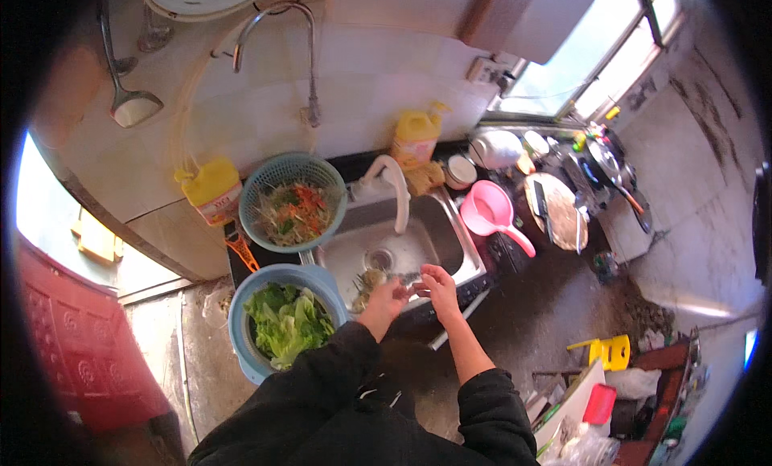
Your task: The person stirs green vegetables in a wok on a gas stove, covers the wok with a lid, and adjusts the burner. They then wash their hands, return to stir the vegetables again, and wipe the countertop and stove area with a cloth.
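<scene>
My left hand (pixel 386 302) and my right hand (pixel 440 290) meet over the front rim of a stainless steel sink (pixel 344 249). The fingers of both are bent and their tips almost touch. Whether something small sits between them is too blurred to tell. Beside my left hand, pale brownish clumps with dark green bits (pixel 369 280) lie on the sink floor, partly hidden by that hand. Behind them is the drain (pixel 379 259). A white faucet (pixel 398 194) arches over the basin from the back.
Left of the sink stand a blue basin of leafy greens (pixel 237 321) and a colander of shredded vegetables (pixel 248 185). An orange-handled peeler (pixel 242 250) lies nearby. To the right are a pink dipper (pixel 487 208) and a round chopping board (pixel 564 212) bearing a cleaver (pixel 542 206). Yellow jugs (pixel 416 137) line the wall.
</scene>
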{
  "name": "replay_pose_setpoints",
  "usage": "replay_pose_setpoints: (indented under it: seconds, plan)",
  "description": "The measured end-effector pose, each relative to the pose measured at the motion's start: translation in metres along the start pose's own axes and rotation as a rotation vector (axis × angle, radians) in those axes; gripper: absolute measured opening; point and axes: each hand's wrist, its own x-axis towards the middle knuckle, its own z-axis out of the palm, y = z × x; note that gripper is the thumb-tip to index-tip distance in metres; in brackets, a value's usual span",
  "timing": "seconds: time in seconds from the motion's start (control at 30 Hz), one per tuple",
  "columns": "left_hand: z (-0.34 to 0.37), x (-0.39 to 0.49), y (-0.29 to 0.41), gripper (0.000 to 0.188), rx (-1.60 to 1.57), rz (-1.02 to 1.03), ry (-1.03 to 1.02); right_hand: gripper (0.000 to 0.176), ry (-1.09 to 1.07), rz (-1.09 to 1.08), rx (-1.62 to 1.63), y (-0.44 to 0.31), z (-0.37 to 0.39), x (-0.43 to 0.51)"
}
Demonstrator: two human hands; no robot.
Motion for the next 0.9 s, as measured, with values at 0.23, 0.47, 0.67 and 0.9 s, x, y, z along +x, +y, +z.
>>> replay_pose_setpoints:
  seconds: [0.23, 0.47, 0.67, 0.9]
  plan:
    - [0.029, 0.01, 0.046, 0.016, 0.076, 0.125, 0.019, 0.027, -0.142, 0.259, 0.268, -0.01, 0.025, 0.131]
    - [0.047, 0.0, 0.049, 0.01, -0.055, 0.197, -0.128, 0.01, -0.373, 0.173, 0.578, -0.03, 0.033, 0.234]
    - [0.05, 0.084, 0.013, 0.033, 0.446, 0.673, 0.091, 0.037, -0.503, 0.367, 0.392, 0.023, 0.04, 0.169]
    - [0.025, 0.087, 0.023, 0.064, 1.825, 1.177, 0.59, 0.04, -0.471, 0.44, 0.583, 0.029, 0.058, 0.139]
